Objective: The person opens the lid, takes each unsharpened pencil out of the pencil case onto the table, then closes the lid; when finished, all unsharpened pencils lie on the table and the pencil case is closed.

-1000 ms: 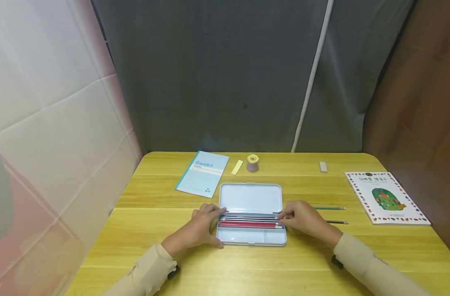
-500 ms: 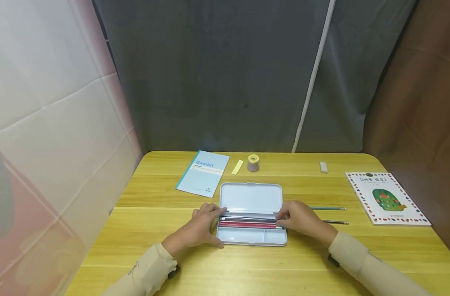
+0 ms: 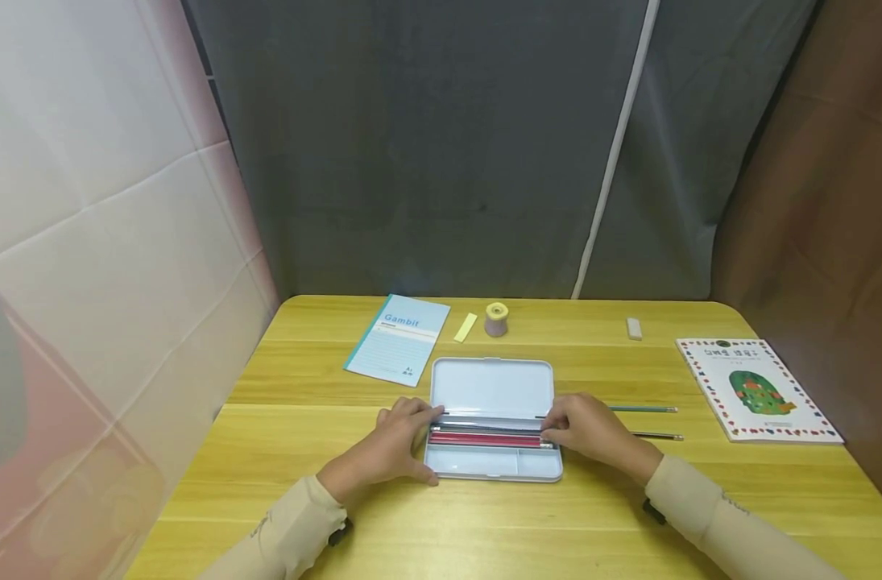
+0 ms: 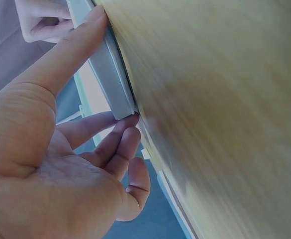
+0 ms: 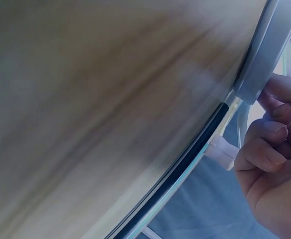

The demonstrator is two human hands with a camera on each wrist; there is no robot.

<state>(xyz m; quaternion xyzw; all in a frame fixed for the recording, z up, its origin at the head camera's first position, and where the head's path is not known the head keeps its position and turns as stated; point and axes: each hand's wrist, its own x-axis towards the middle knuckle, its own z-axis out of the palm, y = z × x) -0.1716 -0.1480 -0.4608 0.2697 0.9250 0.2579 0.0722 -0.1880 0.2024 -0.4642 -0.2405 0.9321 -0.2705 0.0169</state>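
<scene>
A white pencil case (image 3: 491, 387) lies with its lid raised in the middle of the table. Red pencils (image 3: 487, 440) and dark pencils (image 3: 484, 429) lie lengthwise in its rear compartment. My left hand (image 3: 383, 451) grips the case's left end, thumb at the front corner and fingers near the hinge; the left wrist view shows the thumb against the case edge (image 4: 110, 79). At the right end, my right hand (image 3: 593, 431) pinches the end of a dark pencil inside the case. Its fingertips are partly hidden; in the right wrist view the fingers (image 5: 269, 154) are curled.
A green pencil (image 3: 643, 408) and a black pencil (image 3: 658, 436) lie right of the case. Behind are a notebook (image 3: 397, 340), a yellow strip (image 3: 465, 328), a yellow-topped spool-shaped object (image 3: 495, 320) and an eraser (image 3: 634, 328). A picture book (image 3: 759, 388) lies far right.
My right hand has shifted slightly left, further over the case, and the dark pencil sits lower among the others. The left hand has stayed in place.
</scene>
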